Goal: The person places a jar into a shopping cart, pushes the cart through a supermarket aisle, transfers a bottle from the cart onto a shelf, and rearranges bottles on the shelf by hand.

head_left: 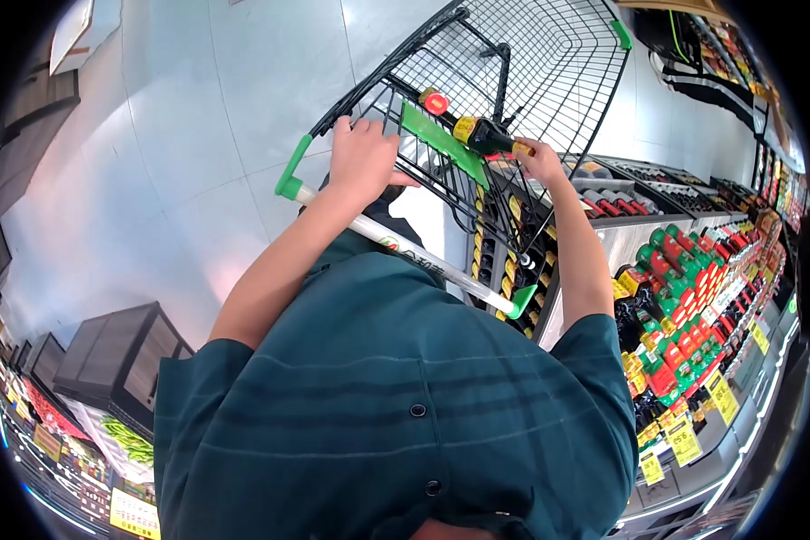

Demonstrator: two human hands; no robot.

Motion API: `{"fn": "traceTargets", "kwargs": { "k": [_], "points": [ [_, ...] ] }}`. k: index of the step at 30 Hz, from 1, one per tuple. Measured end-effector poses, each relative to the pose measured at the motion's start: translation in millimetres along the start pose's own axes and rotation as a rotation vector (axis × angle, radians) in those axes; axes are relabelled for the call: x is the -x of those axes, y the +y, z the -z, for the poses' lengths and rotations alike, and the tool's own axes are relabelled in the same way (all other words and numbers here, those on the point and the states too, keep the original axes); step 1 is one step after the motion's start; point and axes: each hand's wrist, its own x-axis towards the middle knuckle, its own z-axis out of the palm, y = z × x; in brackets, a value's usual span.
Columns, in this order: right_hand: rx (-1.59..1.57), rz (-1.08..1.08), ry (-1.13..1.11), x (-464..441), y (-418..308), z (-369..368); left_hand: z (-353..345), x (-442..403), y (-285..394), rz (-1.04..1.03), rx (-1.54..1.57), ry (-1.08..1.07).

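A black wire shopping cart [567, 54] with green plastic trim stands in front of me. My right hand [540, 163] is closed round the neck end of a dark bottle with a yellow label [485, 137]. The bottle lies tilted over the cart, its base toward the green seat flap [443, 144]. Just left of it, a red round cap [436, 102] shows among the wires; what it belongs to is mostly hidden. My left hand [364, 159] curls over the wire rim at the cart's near left, its thumb out to the right. Neither hand touches the push handle [405, 251].
Shelves of green-and-red packed bottles [684, 270] run along the right, with yellow price tags [684, 441] below. Dark bottles in low bins [612, 203] stand beside the cart. A dark display stand [108, 360] is at the left, on the tiled floor [180, 180].
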Motion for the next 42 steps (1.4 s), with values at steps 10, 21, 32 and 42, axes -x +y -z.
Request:
{"fn": "traceTargets", "kwargs": {
  "k": [10, 21, 32, 42],
  "points": [
    [0.014, -0.046, 0.046, -3.0, 7.7, -3.1, -1.7, -1.2, 4.0, 0.031, -0.002, -0.048],
    [0.233, -0.029, 0.268, 26.6, -43.6, -45.3, 42.4, -14.8, 21.2, -0.073, -0.105, 0.014],
    [-0.008, -0.111, 0.489, 66.9, -56.6, -89.9, 22.2, -27.2, 12.2, -0.092, -0.286, -0.093],
    [-0.033, -0.165, 0.581, 76.2, -65.9, -126.6, 16.2, -26.6, -12.7, -0.134, -0.381, -0.133]
  ]
}}
